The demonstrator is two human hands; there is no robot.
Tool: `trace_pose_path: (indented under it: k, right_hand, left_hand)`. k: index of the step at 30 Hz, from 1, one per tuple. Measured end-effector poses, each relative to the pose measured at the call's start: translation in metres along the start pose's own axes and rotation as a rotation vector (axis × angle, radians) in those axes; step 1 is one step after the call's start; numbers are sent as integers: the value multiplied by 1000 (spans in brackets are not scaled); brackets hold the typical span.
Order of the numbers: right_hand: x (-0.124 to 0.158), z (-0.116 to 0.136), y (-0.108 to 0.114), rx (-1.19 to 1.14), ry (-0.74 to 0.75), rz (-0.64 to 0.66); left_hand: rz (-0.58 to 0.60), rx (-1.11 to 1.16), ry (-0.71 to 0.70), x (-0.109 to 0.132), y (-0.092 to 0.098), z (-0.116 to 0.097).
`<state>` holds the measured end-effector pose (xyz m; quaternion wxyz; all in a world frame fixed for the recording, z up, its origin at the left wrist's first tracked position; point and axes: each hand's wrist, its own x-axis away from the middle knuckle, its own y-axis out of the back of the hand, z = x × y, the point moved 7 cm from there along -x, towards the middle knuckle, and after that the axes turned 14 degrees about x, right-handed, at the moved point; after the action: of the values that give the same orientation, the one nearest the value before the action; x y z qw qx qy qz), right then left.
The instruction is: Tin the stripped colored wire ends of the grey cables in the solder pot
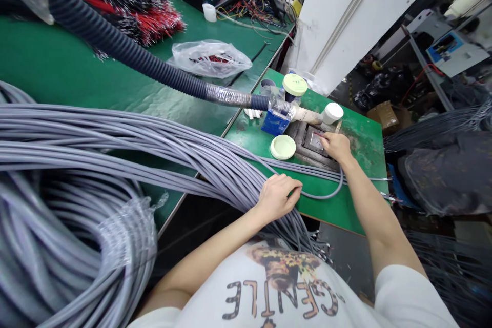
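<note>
My right hand is closed around the end of a grey cable, which loops back below the wrist. Thin wire ends stick out from its fingers over a small square pot with a shiny silvery surface, like a solder pot. Whether the wire tips touch that surface is too small to tell. My left hand lies against a thick bundle of grey cables, fingers curled in; what they hold, if anything, is hidden. Several cables run across the green board between my hands, their stripped ends at its right edge.
A ribbed black hose crosses to a pale nozzle beside the pot. Around it stand a blue box, a pale green lid and a white round container. A coiled cable fills the lower left. Behind lies a plastic bag.
</note>
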<state>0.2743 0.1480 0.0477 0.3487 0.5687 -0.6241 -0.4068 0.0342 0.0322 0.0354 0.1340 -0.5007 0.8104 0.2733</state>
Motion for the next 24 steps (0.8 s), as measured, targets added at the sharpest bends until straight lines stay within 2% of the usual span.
trace_pose_path:
  k: [3,5,9,13,15,18,21,24]
  right_hand:
    - [0,-4,2,-21,-8,-7]
    - [4,-8,10,-117,-17,-51]
    - [28,-16,41,-582,-52,-162]
    - [66,-11,64,-1071,-148,-106]
    - [84,-1,73,-1233,-171,-61]
    - [107,18,84,-1386,-166,2]
    - [122,35,93,-1460,-147,36]
    - [133,46,101,-1478,-118,50]
  left_hand:
    - [-6,2,1,0,0,0]
    - [-10,7,4,0,0,1]
    - [-16,29,9,1,0,2]
    - [-35,120,31,1,3,2]
    - [-98,263,99,-3,8,5]
    - [-215,655,285,-10,5,15]
    - [-229,1097,408,-19,-17,17]
    - [-246,1336,409,-27,-35,11]
